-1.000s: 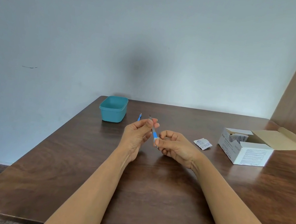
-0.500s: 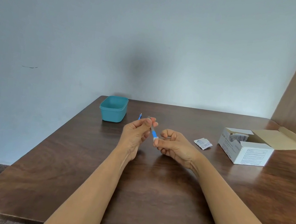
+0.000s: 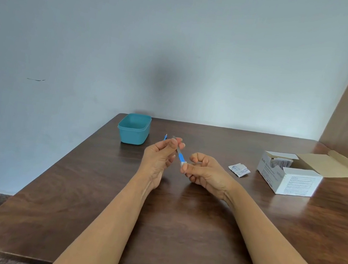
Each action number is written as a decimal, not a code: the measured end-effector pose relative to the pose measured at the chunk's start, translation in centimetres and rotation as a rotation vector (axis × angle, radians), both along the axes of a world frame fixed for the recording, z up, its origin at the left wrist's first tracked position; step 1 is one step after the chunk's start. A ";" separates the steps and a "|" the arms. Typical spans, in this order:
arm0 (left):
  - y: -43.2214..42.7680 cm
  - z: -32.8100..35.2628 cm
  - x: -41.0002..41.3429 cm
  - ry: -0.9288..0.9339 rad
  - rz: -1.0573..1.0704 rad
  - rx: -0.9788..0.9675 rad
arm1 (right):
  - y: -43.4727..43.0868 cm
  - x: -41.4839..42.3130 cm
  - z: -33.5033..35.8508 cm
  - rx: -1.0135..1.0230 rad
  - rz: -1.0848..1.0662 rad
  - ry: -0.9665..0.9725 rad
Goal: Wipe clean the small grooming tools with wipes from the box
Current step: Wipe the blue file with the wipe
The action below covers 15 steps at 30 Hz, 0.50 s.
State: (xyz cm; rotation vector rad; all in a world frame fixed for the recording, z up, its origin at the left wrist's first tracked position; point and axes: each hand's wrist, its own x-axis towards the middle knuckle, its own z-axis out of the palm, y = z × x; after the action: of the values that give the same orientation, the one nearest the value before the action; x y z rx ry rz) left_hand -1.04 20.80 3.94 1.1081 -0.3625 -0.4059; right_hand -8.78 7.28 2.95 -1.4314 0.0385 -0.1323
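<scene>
My left hand (image 3: 161,156) pinches the metal end of a slim blue-handled grooming tool (image 3: 180,156) between thumb and fingers, above the middle of the table. My right hand (image 3: 205,171) pinches a small white wipe (image 3: 184,166) around the tool's lower end. A second blue tool (image 3: 165,137) pokes out behind my left hand; most of it is hidden. The open white wipes box (image 3: 289,175) lies at the right, with sachets showing inside.
A teal plastic tub (image 3: 134,129) stands at the table's far left. A torn wipe sachet (image 3: 239,169) lies between my right hand and the box. The brown wooden table (image 3: 166,230) meets a wall behind and a wooden panel on the right.
My right hand, with the wipe, has slid a little down the blue handle toward its lower end. My left hand has hardly moved.
</scene>
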 end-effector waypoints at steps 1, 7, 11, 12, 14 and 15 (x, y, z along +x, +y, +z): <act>0.0 0.1 0.1 0.009 -0.005 -0.007 | 0.0 -0.1 0.0 0.000 0.005 0.000; -0.2 0.0 -0.4 -0.026 -0.087 0.019 | -0.1 -0.1 0.0 0.077 -0.035 -0.004; -0.3 0.0 -0.6 -0.015 -0.123 0.008 | 0.0 -0.3 0.1 0.106 0.036 0.018; -0.2 0.0 -0.5 -0.003 -0.118 -0.004 | -0.1 -0.3 0.1 0.119 0.061 0.030; -0.1 0.2 -0.2 0.030 -0.097 -0.043 | -0.3 -0.4 0.1 0.135 0.137 0.058; 0.0 0.3 -0.1 0.048 -0.088 -0.066 | -0.3 -0.4 0.1 0.135 0.179 0.071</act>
State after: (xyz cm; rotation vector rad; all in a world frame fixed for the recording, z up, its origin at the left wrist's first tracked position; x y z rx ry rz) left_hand -1.12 20.80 4.19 1.0192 -0.3809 -0.4946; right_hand -9.22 7.01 3.07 -1.2974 -0.0223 0.0673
